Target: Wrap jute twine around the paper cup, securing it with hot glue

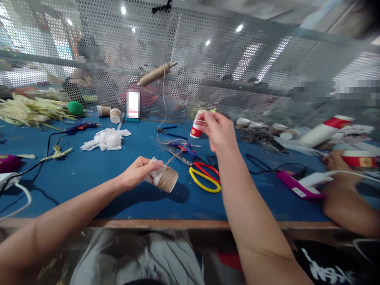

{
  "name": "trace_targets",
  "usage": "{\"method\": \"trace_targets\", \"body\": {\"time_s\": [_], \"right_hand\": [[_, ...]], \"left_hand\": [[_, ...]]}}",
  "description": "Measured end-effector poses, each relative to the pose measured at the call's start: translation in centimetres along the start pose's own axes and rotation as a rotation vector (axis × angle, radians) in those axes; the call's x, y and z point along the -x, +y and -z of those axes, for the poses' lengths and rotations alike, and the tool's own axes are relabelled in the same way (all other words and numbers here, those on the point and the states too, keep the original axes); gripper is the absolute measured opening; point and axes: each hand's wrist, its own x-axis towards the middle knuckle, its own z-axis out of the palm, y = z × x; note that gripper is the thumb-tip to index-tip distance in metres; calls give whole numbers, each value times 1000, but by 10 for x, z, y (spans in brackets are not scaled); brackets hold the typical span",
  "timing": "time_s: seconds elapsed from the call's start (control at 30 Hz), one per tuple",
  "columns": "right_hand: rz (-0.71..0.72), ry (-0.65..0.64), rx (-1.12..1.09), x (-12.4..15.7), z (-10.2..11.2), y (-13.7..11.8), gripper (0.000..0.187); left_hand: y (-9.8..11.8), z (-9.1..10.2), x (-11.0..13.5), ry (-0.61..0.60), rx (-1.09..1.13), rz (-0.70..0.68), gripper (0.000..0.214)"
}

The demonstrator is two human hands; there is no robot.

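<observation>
My left hand [139,173] grips a white printed paper cup [152,177], tilted on its side above the blue table. Brown twine [168,179] is wound around part of the cup, and a strand runs up from it toward a twine spool [154,75] on the mesh. Raised to the right, my right hand [218,130] has loosely curled fingers with the thumb apart; I see nothing held in it. Behind its fingertips stands a red-and-white paper cup [194,131]. Between my hands lie yellow-and-red-handled scissors [204,178] and a blue glue gun [185,148].
Crumpled white tissue [107,138], another glue gun [78,128], a green ball [75,108] and pale husks [29,109] lie left. A phone [133,105] stands at the back. On the right are grey cord [261,136], a purple power strip [299,186] and another person's arm [341,202].
</observation>
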Motion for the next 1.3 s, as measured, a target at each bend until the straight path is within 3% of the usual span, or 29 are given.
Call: {"method": "trace_targets", "body": {"time_s": [0.1,0.23,0.27,0.3,0.37,0.4,0.47,0.63,0.77,0.93,1.03,1.17,1.3], "right_hand": [[-6,72,16,-15,17,2,19],[-98,95,-35,-15,32,-7,24],[-143,15,20,-9,32,-11,23],[-208,-152,83,-2,31,-14,21],[-358,-651,180,17,23,-19,18],[-426,-833,197,27,17,-19,22],[-495,-1019,177,43,2,-16,29],[-436,-940,79,53,-29,-6,27],[-308,-846,-21,49,-45,-16,25],[-263,-860,-77,53,-62,-24,29],[-215,-791,-54,51,-62,-24,30],[-173,-599,200,45,-45,-24,35],[-405,-827,218,49,-36,-18,46]], "left_hand": [[0,0,0,-3,-4,10,44],[-1,1,-1,-7,9,14,44],[-1,1,-1,-8,10,12,44],[-1,1,-1,-9,10,8,44],[-1,2,-1,-1,11,-8,44],[-1,2,-1,1,12,-15,44],[-2,2,-1,-3,17,-19,43],[-3,1,0,-41,19,-19,41],[-3,2,0,-37,11,-1,41],[-3,0,1,-50,2,19,41],[-2,-1,0,-43,8,20,41],[-3,0,-1,-6,13,9,43],[-3,0,-1,-34,20,-23,41]]}}
